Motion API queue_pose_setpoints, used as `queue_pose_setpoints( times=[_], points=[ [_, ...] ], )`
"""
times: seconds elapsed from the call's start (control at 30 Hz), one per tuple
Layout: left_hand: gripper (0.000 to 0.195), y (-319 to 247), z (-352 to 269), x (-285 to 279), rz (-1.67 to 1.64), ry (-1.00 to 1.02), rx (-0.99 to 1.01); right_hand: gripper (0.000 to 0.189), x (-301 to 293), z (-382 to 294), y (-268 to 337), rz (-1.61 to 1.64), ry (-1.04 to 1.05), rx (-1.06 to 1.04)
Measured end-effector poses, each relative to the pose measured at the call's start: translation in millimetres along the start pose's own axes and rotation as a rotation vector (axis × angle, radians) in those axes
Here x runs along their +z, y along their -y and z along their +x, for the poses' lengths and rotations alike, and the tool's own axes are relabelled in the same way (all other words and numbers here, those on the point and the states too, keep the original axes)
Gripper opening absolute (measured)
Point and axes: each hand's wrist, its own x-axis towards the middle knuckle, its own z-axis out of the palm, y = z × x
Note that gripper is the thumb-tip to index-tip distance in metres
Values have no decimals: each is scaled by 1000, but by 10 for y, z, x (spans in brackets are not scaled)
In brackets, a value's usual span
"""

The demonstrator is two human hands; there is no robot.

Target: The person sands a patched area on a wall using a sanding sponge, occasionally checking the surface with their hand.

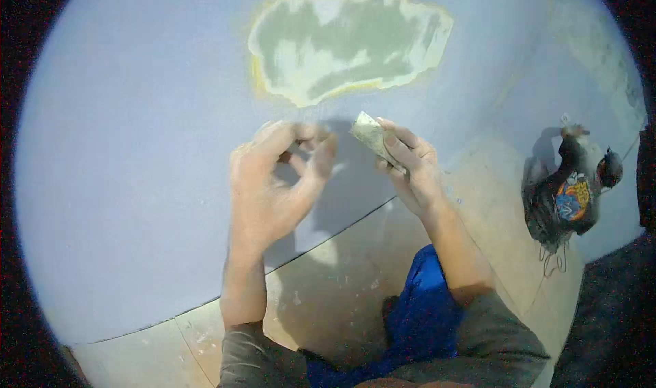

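My left hand (pixel 279 178) is raised before the wall with thumb and fingertips brought together in a ring; whether something small is between them cannot be told. To its right, my right hand (pixel 412 167) grips a folded piece of worn sandpaper (pixel 371 133) between thumb and fingers, its pale end pointing up and left. Above both hands, the light blue painted wall (pixel 128 147) bears an irregular patch of pale filler (pixel 353 39), greenish in the middle with yellowish edges. The hands cast shadows on the wall.
Tiled floor (pixel 338 280) with white specks meets the wall below my hands. At the right, a dark garment with a colourful print (pixel 571 198) hangs by the wall, beside a round black object (pixel 610 168). A dark surface fills the lower right corner.
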Motion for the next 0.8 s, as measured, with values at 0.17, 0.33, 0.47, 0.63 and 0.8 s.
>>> queue_pose_setpoints(
  times=[0.17,0.33,0.47,0.63,0.8],
  points=[
    [23,-183,92,368,-135,23,-230,37,-54,-96,59,54,136,-33],
    [16,-105,101,518,-330,-49,-235,38,-134,-168,135,31,177,-82],
    [15,-128,115,485,-358,-66,-210,41,-188,-196,181,-26,133,-173],
    [15,-12,65,533,-376,-109,-183,36,-269,-244,168,-219,-45,-216],
    [8,68,54,429,-242,100,-24,31,-311,-284,186,-291,-146,-358]
  ],
)
